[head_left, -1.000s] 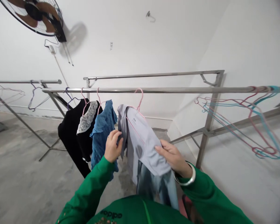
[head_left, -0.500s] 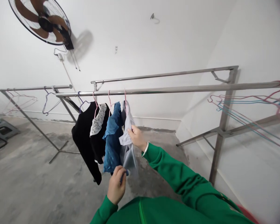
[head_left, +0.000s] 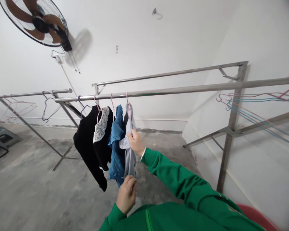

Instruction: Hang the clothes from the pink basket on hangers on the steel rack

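A light grey garment (head_left: 130,160) hangs on a pink hanger (head_left: 127,99), with a darker layer beside its collar. My right hand (head_left: 136,143) grips its upper right side between thumb and fingers. Lower down, my left hand (head_left: 125,196) is closed at the bottom edge of the grey garment, close to the blue garment's hem; what its fingers pinch is hidden. Just left hangs the ruffled blue garment (head_left: 116,160). Farther left are a black garment with a white lace collar (head_left: 101,128) and a long-sleeved black top (head_left: 88,138) on a purple hanger (head_left: 80,107).
The metal rail (head_left: 178,90) crosses in front of me, with a second rail (head_left: 168,75) behind. Pink and blue hangers (head_left: 250,102) cluster at the right. Another rack (head_left: 33,93) stands left. A wall fan (head_left: 40,24) is above, and a red rim (head_left: 255,216) shows lower right.
My left hand has moved slightly right and down, from the blue garment's hem to below the grey garment. My right hand has shifted a little left, still gripping the grey garment.
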The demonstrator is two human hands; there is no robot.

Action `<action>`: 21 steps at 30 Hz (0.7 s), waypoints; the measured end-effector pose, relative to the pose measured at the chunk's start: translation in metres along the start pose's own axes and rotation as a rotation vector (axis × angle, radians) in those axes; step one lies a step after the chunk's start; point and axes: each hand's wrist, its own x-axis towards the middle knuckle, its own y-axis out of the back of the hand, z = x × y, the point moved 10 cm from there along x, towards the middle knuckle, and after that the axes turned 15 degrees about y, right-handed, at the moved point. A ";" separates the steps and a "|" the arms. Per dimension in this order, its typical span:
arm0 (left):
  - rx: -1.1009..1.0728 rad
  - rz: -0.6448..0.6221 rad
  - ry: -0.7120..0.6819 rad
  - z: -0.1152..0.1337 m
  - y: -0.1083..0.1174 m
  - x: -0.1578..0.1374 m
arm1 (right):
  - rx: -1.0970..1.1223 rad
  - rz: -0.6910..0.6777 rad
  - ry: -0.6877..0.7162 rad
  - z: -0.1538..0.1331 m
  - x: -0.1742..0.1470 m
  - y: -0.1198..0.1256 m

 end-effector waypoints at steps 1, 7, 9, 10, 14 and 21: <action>0.003 -0.007 -0.003 0.000 -0.002 0.000 | 0.000 0.006 -0.006 0.001 -0.001 0.000; 0.009 -0.033 -0.012 -0.002 -0.011 -0.004 | 0.011 0.025 -0.012 0.008 -0.007 0.002; 0.009 -0.047 -0.007 -0.002 -0.014 -0.005 | 0.003 0.023 -0.017 0.013 -0.008 0.003; 0.010 -0.054 -0.003 -0.003 -0.015 -0.006 | 0.001 0.020 -0.021 0.015 -0.008 0.004; 0.043 -0.125 -0.001 -0.002 -0.025 -0.009 | -0.006 -0.033 -0.060 0.026 -0.007 0.007; 0.189 -0.425 -0.060 -0.001 -0.074 -0.021 | -0.153 -0.182 0.172 0.018 -0.096 0.044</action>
